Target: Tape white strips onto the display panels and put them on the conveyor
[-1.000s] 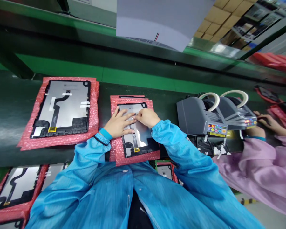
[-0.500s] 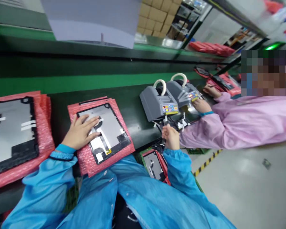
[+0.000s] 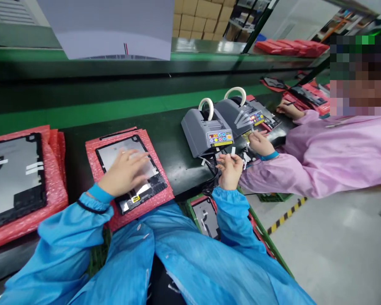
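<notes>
A flat grey panel with a black frame (image 3: 162, 183) lies on a pink bubble-wrap bag (image 3: 157, 159) in front of me. Over its middle my left hand (image 3: 125, 173) is spread, palm down and fingers outstretched, holding nothing; whether it touches the panel I cannot tell. My right hand (image 3: 230, 171) is just in front of the nearer grey tape dispenser (image 3: 198, 131). Its thumb and fingers are pinched, and a short white strip of tape (image 3: 233, 151) sticks up from the fingertips. The dispenser carries a pale tape roll (image 3: 206, 103) and a lit button panel.
Another panel (image 3: 12, 178) on pink wrap lies left. A second dispenser (image 3: 233, 116) stands beside the first. A co-worker's pink sleeve (image 3: 273, 173) and hand (image 3: 260, 143) are close on my right. Below the table edge, a green crate (image 3: 273, 241) holds wrapped panels.
My left hand has moved right across the panel, covering more of its middle. My right hand has shifted slightly right and up, and a tape strip now shows at its fingertips.
</notes>
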Available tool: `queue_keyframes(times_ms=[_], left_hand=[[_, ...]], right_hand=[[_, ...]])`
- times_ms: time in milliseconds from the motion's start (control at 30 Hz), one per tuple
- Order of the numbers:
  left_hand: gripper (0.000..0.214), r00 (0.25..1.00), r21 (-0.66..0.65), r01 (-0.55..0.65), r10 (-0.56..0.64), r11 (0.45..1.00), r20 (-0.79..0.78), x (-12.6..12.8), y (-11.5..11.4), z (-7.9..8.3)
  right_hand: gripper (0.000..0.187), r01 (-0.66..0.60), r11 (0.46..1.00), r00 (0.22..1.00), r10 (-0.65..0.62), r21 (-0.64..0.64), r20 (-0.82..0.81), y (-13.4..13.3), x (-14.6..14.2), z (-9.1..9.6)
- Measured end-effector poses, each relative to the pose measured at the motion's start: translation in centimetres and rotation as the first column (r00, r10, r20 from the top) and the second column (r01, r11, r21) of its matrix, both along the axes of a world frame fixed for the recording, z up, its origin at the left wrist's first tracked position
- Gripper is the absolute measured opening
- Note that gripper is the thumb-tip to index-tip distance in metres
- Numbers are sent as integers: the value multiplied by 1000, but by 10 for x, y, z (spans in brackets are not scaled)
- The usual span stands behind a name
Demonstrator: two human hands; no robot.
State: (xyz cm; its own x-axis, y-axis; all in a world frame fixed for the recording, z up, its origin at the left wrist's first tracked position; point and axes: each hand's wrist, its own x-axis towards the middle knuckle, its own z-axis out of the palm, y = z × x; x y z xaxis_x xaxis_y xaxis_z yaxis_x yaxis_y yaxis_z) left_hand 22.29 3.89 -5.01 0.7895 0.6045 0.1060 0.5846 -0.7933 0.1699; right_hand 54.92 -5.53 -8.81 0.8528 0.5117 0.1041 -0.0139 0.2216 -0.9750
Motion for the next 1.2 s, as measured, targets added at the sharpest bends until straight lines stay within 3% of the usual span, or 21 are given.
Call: queue_keyframes(times_ms=[67, 167, 367, 433, 500, 633, 800, 867, 1033, 1200], left_hand=[[49, 992, -48, 125, -125, 991, -6, 21, -7, 0], [45, 983, -81, 181, -181, 980, 14, 33, -13, -4], [35, 955, -66, 79, -56, 995, 292, 15, 0, 0], [32, 922, -102, 44, -2, 994, 386, 16, 3, 6], [29, 890, -164, 24, 54, 986, 453, 24, 3, 11], [25, 851, -288, 31, 126, 957, 510, 42, 2, 20], [15, 857, -371, 18, 177, 929, 485, 42, 5, 18], [16, 843, -409, -17, 233, 912, 485, 37, 6, 15], [16, 779, -505, -123, 399, 854, 485, 30, 11, 6], [18, 766, -548, -136, 438, 826, 471, 30, 14, 2]], right_hand=[[50, 12, 1000, 1000, -12, -11, 24, 8, -1, -1], [53, 20, 999, 998, -18, -39, 61, 17, 0, -1], [53, 29, 1000, 967, -26, -8, 252, 13, -6, 8], [50, -43, 999, 940, 50, -30, 337, 7, -19, 15], [47, -189, 978, 894, 210, -90, 396, 4, -38, 22], [41, -521, 812, 673, 580, -263, 459, 14, -75, 33], [32, -693, 604, 411, 780, -394, 472, 43, -102, 39], [35, -723, 551, 381, 821, -417, 424, 53, -105, 39], [51, -808, 493, 456, 870, -323, 189, 71, -105, 35], [53, -880, 402, 409, 912, -252, 26, 83, -110, 31]])
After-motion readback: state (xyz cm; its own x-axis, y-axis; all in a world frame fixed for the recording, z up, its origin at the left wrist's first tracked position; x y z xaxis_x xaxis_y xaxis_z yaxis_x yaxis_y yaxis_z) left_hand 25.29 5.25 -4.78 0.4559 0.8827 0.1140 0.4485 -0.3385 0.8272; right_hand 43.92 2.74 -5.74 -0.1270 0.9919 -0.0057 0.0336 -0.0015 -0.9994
